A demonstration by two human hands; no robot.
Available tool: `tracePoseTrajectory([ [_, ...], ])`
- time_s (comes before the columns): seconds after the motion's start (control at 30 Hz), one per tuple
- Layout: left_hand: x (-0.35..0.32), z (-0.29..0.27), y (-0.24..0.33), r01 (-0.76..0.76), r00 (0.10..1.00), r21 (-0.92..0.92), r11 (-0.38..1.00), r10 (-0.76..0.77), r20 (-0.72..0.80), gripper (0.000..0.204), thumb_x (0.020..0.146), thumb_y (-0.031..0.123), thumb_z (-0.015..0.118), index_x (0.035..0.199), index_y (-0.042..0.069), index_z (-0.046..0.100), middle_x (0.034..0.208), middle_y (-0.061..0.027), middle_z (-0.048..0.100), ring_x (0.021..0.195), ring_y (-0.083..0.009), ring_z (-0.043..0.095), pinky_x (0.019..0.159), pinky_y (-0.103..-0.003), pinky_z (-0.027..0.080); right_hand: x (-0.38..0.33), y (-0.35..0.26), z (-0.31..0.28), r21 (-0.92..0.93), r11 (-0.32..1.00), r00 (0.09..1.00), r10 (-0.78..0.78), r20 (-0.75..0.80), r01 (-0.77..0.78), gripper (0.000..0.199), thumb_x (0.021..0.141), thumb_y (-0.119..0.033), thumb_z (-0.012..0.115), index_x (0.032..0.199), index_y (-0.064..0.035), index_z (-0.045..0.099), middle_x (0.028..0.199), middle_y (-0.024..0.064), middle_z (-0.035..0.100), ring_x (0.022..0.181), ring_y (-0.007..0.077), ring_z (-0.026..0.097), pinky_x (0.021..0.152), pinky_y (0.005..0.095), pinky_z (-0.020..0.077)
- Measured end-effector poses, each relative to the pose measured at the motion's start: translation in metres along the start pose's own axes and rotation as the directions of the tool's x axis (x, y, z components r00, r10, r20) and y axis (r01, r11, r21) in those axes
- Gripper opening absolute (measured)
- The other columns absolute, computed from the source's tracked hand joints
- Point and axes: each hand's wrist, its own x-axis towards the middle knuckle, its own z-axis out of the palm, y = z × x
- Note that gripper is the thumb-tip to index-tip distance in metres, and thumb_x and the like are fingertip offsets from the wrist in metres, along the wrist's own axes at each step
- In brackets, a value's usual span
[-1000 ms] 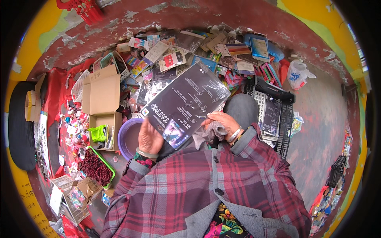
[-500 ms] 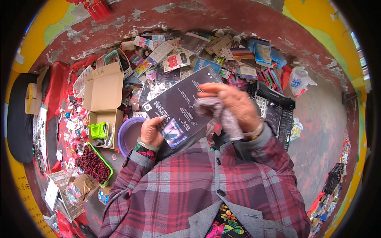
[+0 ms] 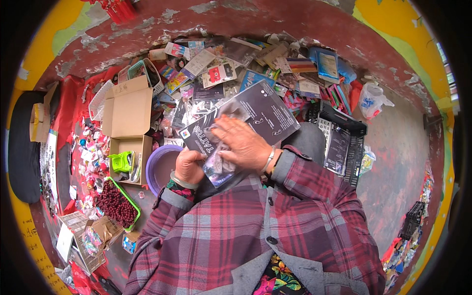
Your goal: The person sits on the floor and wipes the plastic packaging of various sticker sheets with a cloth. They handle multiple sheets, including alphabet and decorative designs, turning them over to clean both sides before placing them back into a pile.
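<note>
The left hand (image 3: 189,166) grips the near left edge of a flat black packet (image 3: 241,129), fingers closed around it, holding it tilted above the lap. The right hand (image 3: 243,142), which a moment ago was lifted at the packet's right edge, now lies flat across its face with fingers spread, pressing a crumpled grey cloth (image 3: 220,164) against it. Judged from this, a wiping pass over the packet is under way. A purple bowl (image 3: 160,164) sits just beside the left hand; an open cardboard box (image 3: 129,110) stands further left.
</note>
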Motion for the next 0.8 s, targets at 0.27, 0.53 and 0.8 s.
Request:
tracePoseTrajectory([
  [0.27, 0.0, -0.003, 0.006, 0.098, 0.995, 0.006, 0.995, -0.098, -0.004, 0.06, 0.065, -0.007, 0.041, 0.124, -0.005, 0.047, 0.118, -0.0136, 0.056, 0.112, -0.027, 0.053, 0.098, -0.037, 0.04, 0.022, -0.02, 0.007, -0.087, 0.984, 0.985, -0.159, -0.072, 0.153, 0.05, 0.082, -0.016, 0.053, 0.13, -0.0033, 0.046, 0.136, 0.0136, 0.045, 0.131, 0.0277, 0.038, 0.106, 0.0416, 0.0307],
  [0.53, -0.016, -0.005, 0.018, 0.066, 0.998, 0.042, 0.997, -0.066, 0.005, 0.062, 0.065, -0.012, 0.04, 0.127, -0.009, 0.043, 0.121, -0.0199, 0.055, 0.112, -0.0309, 0.054, 0.102, -0.041, 0.04, 0.003, 0.026, -0.003, -0.274, 0.952, 0.968, 0.065, -0.242, -0.132, 0.044, 0.078, -0.011, 0.051, 0.121, -0.0016, 0.054, 0.124, 0.0136, 0.053, 0.123, 0.0296, 0.045, 0.105, 0.0396, 0.0328],
  [0.8, -0.027, -0.005, 0.027, 0.036, 0.999, 0.086, 0.996, -0.036, -0.007, 0.062, 0.065, -0.009, 0.039, 0.127, -0.009, 0.041, 0.12, -0.0206, 0.056, 0.111, -0.0313, 0.056, 0.1, -0.042, 0.042, -0.031, 0.1, -0.022, -0.195, 0.899, 0.899, 0.328, -0.291, -0.392, 0.027, 0.081, -0.011, 0.051, 0.106, -0.0038, 0.058, 0.097, 0.0156, 0.059, 0.092, 0.0345, 0.056, 0.082, 0.0414, 0.0465],
])
